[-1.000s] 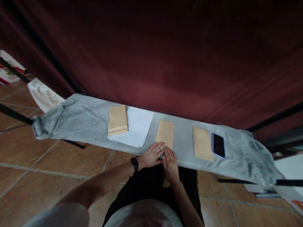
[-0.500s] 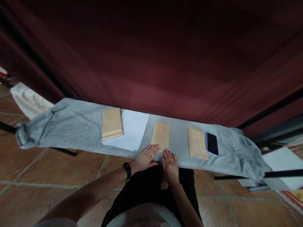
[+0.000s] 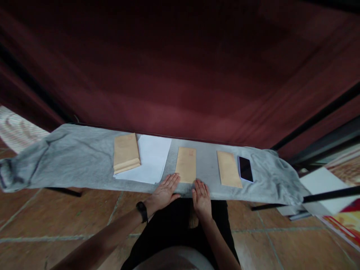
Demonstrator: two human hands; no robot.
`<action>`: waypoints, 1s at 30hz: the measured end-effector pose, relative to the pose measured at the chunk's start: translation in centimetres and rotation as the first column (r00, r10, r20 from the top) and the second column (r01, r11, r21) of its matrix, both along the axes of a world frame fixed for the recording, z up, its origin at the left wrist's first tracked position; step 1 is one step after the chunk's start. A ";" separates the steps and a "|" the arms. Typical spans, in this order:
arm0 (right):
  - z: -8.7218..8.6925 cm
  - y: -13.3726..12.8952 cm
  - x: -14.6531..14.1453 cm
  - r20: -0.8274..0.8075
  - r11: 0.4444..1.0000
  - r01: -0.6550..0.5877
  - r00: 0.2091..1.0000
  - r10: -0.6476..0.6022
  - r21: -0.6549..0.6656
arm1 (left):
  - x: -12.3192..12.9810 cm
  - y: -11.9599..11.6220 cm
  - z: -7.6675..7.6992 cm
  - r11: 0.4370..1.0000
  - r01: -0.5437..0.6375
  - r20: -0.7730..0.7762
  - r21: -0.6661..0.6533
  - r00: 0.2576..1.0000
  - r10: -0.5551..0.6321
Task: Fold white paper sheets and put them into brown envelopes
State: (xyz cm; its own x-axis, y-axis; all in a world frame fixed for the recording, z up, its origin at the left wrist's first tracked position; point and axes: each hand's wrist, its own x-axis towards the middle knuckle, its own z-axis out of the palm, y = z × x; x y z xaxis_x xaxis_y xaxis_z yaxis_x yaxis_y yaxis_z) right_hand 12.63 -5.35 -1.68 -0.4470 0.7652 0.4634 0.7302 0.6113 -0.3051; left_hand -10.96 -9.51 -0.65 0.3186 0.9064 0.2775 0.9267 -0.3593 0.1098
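Observation:
A brown envelope (image 3: 186,164) lies flat in front of me on the grey cloth (image 3: 84,157). My left hand (image 3: 165,192), with a black band on its wrist, rests flat by the envelope's lower left corner, its fingertips at the edge. Near the lower right corner my right hand (image 3: 202,200) lies palm down, fingers stretched. A stack of brown envelopes (image 3: 126,150) sits to the left, partly over white paper sheets (image 3: 153,157). Another brown envelope (image 3: 228,168) lies to the right, beside a phone (image 3: 245,169).
Behind the cloth-covered surface hangs a dark red curtain (image 3: 180,93). Black metal bars (image 3: 317,118) run along both sides. White boards (image 3: 326,187) stand at the lower right, above the tiled floor (image 3: 92,213).
My left hand has slid left, off the middle envelope's lower edge towards its corner. My right hand has barely moved. The camera view has shifted slightly.

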 end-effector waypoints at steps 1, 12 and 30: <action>0.2 -0.1 -0.4 -0.008 1.000 -0.012 1.000 0.012 -0.006 | 0.4 -0.1 0.2 1.000 -0.013 -0.001 0.004 1.000 0.013; 0.7 -0.7 -3.4 0.003 0.986 -0.154 0.988 0.154 -0.070 | 4.8 -0.6 -0.5 0.999 -0.015 0.038 -0.046 0.999 0.016; 0.2 0.1 -0.7 0.020 1.000 -0.026 0.999 0.026 0.010 | 2.9 -1.3 -0.4 0.991 -0.124 0.015 0.045 0.992 0.123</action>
